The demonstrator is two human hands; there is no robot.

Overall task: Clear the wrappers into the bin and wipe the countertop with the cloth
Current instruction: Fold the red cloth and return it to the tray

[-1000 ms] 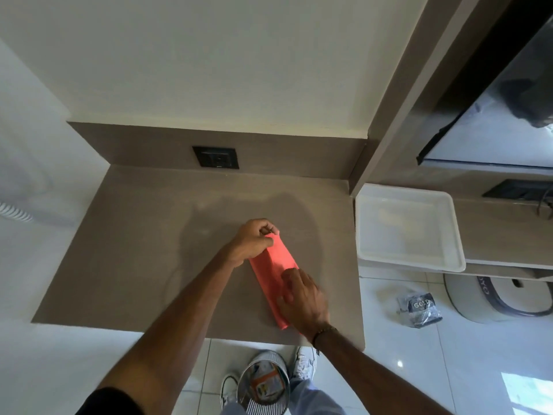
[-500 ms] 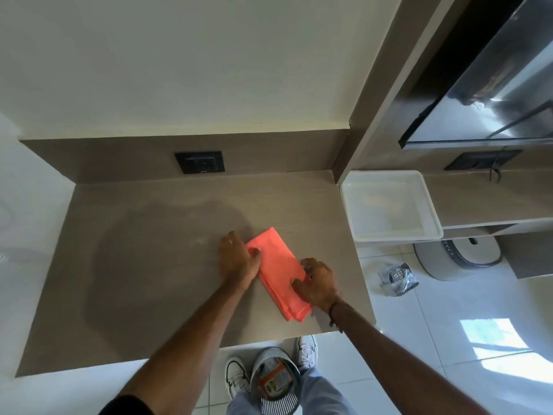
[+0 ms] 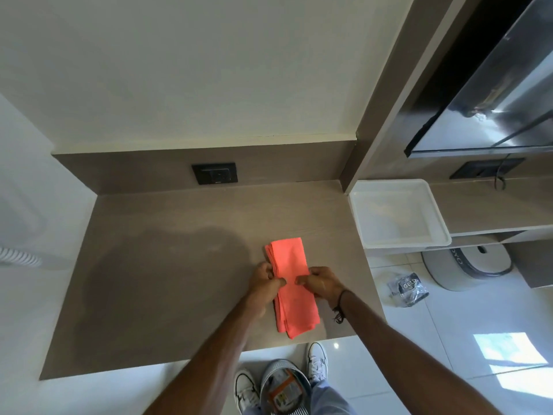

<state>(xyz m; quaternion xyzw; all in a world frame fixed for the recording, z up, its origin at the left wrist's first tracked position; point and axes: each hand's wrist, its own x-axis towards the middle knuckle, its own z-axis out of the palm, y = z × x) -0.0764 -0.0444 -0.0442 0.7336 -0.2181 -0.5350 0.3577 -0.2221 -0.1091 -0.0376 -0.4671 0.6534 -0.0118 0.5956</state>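
A coral-red cloth [image 3: 291, 265], folded into a long strip, lies on the brown countertop [image 3: 167, 265] near its front right corner. My left hand [image 3: 264, 281] pinches the strip's left edge at mid-length. My right hand [image 3: 321, 283] pinches the right edge opposite it. Below the counter's front edge, between my shoes, stands a striped bin [image 3: 284, 387] with an orange wrapper [image 3: 282, 392] inside. A crumpled silver and black wrapper [image 3: 407, 289] lies on the white floor to the right of the counter.
A white tray [image 3: 398, 187] sits on a lower shelf to the right. A black wall socket [image 3: 215, 173] is set in the backsplash. A round grey lidded container [image 3: 466, 265] stands on the floor under the shelf. A dark mirrored cabinet [image 3: 493, 94] hangs at upper right.
The cloth has been turned to lie nearly straight away from me. Both hands have shifted to its middle, gripping the two long edges. The camera has tilted, showing more floor.
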